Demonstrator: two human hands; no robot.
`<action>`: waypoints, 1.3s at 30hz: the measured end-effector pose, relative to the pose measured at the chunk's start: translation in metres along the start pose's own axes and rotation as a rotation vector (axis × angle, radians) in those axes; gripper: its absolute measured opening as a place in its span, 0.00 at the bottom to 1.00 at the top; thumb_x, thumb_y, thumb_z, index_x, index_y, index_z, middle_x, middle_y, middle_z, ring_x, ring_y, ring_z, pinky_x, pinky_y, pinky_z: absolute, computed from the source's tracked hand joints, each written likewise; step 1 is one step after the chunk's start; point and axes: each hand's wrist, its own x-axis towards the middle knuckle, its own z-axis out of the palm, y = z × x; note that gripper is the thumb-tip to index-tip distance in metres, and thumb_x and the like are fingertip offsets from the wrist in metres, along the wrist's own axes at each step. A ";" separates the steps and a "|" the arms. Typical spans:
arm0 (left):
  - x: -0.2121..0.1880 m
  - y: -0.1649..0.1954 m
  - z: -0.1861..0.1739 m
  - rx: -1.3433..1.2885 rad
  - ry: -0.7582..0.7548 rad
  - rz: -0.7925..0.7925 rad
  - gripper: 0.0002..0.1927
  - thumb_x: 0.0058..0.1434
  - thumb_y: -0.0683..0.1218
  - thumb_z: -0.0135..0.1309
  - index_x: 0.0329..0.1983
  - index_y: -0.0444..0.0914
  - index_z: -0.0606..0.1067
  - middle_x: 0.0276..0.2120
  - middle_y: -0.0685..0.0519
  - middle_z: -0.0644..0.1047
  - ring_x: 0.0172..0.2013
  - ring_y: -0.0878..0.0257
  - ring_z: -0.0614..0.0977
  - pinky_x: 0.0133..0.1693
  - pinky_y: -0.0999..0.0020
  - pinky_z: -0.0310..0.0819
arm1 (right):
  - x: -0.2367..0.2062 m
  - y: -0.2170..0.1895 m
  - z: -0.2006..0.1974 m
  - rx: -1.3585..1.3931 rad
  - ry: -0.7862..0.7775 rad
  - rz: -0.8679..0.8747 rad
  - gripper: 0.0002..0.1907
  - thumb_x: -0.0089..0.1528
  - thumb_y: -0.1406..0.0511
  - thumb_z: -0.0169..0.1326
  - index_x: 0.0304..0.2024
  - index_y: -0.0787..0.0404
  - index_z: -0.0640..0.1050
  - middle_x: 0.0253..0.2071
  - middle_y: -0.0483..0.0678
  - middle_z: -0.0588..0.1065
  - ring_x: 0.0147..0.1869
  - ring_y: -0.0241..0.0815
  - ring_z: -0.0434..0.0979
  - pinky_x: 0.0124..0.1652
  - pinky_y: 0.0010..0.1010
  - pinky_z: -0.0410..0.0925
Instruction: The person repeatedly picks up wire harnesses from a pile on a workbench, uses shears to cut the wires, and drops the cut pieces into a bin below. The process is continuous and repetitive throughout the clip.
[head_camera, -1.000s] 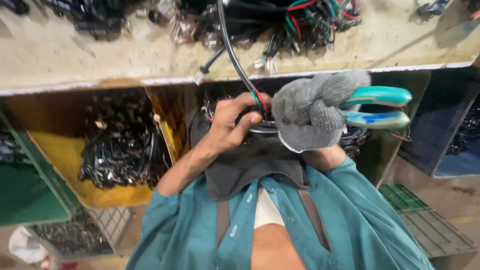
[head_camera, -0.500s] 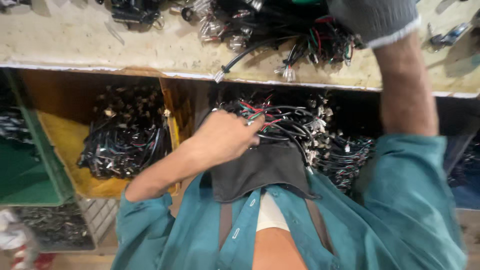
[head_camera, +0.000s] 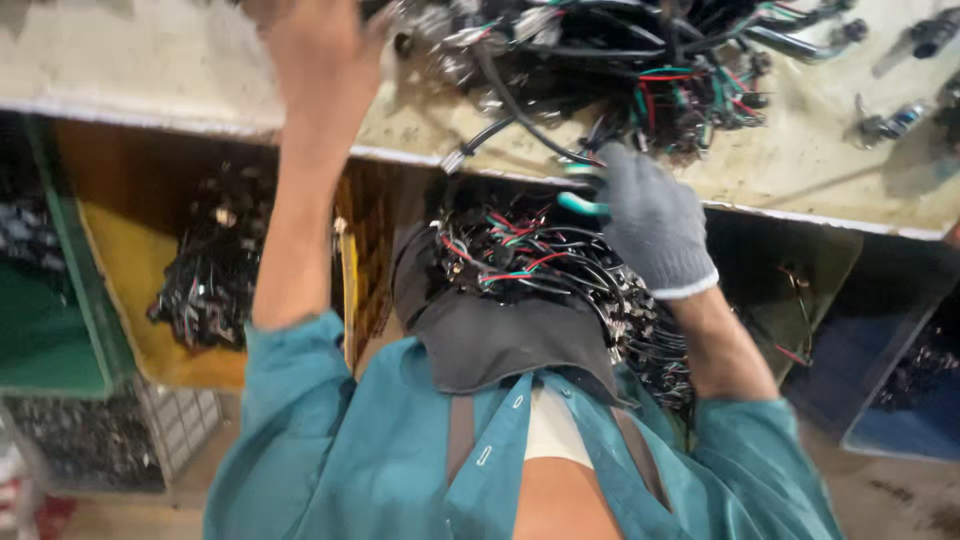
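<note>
Bare left hand (head_camera: 310, 60) is up on the tabletop (head_camera: 150, 70) by the wire tangle (head_camera: 640, 60), fingers too blurred to tell, while the gloved right hand (head_camera: 650, 225) grips teal-handled cutters (head_camera: 580, 203) at the edge.

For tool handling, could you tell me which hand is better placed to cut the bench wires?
Right, probably: the gloved right hand holds teal-handled cutters beside the wire bundle; the left hand shows no tool.

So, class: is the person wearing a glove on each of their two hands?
No, only the right hand wears a grey knit glove, while the left hand, raised over the workbench, is bare.
</note>
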 end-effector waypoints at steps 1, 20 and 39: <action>-0.003 0.007 -0.007 -0.055 0.185 0.063 0.17 0.61 0.46 0.65 0.48 0.36 0.73 0.38 0.43 0.78 0.40 0.45 0.79 0.43 0.52 0.70 | 0.008 0.004 -0.006 0.071 -0.010 -0.006 0.18 0.62 0.71 0.61 0.53 0.61 0.74 0.37 0.51 0.75 0.38 0.54 0.79 0.34 0.44 0.68; -0.052 0.183 -0.058 -1.053 -0.446 -0.252 0.19 0.61 0.39 0.66 0.55 0.33 0.77 0.46 0.45 0.80 0.44 0.52 0.84 0.48 0.66 0.78 | 0.002 -0.062 -0.026 1.028 0.273 0.162 0.08 0.65 0.75 0.52 0.47 0.62 0.73 0.39 0.44 0.76 0.38 0.34 0.77 0.36 0.24 0.71; -0.067 0.190 -0.058 -1.266 -0.435 -0.109 0.17 0.63 0.41 0.64 0.54 0.34 0.77 0.47 0.46 0.82 0.45 0.56 0.85 0.50 0.68 0.79 | -0.037 -0.073 -0.023 2.135 0.595 0.227 0.06 0.63 0.70 0.56 0.41 0.61 0.72 0.28 0.46 0.71 0.28 0.39 0.69 0.31 0.29 0.66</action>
